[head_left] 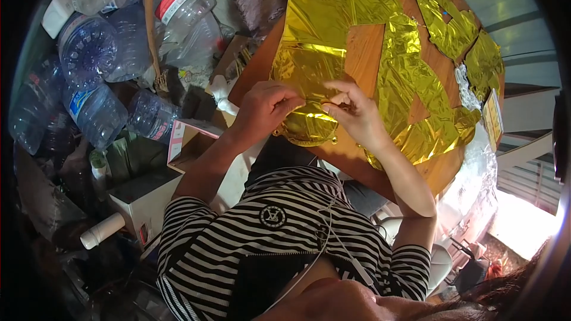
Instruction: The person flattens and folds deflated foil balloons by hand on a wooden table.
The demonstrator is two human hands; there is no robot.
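A flat gold foil balloon (312,62) lies along the left part of the wooden table, its rounded lower end at the edge nearest me. My left hand (264,107) is closed, with thumb and forefinger pinching the foil near that end. Across from it, my right hand (360,116) has its thumb against the same strip of foil, the forefinger raised apart and the other fingers curled. The foil between the fingertips is creased and shiny. Exactly what the fingertips grip is partly hidden.
More flat gold foil balloons (410,83) cover the wooden table (363,53) to the right. Silvery clear film (467,86) lies at its right side. Large plastic bottles (89,50) pile up at left, beside a wooden stick (150,24). An open box (193,142) stands by my left forearm.
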